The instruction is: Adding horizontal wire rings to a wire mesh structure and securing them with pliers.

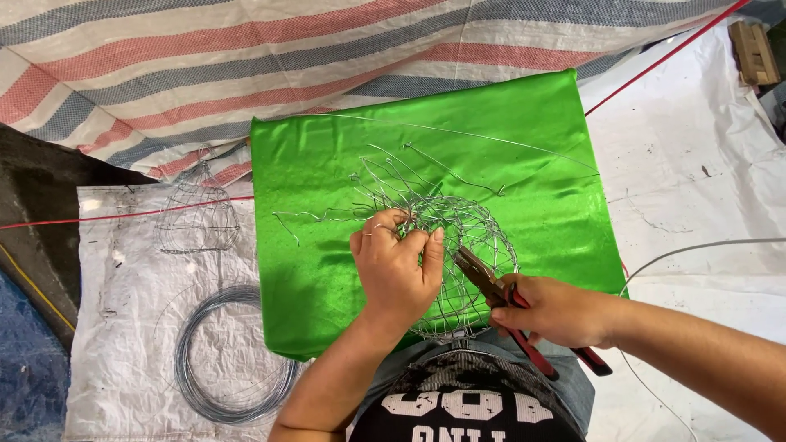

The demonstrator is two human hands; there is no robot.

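Resting on the green satin cloth just in front of the lap: a half-woven wire basket, dome-shaped, loose strands splaying up and left, likely set there to show against the bright colour. Left hand curled over its rim, fingers pinching wire, apparently steadying it. Right hand clenched round red-handled pliers, nose touching the mesh. Wire coil and a finished wire frame lying nearby on white sacking.

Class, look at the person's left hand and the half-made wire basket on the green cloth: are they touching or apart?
Touching. The head view shows the left hand lying on the wire basket, its fingers curled around the strands at the rim.
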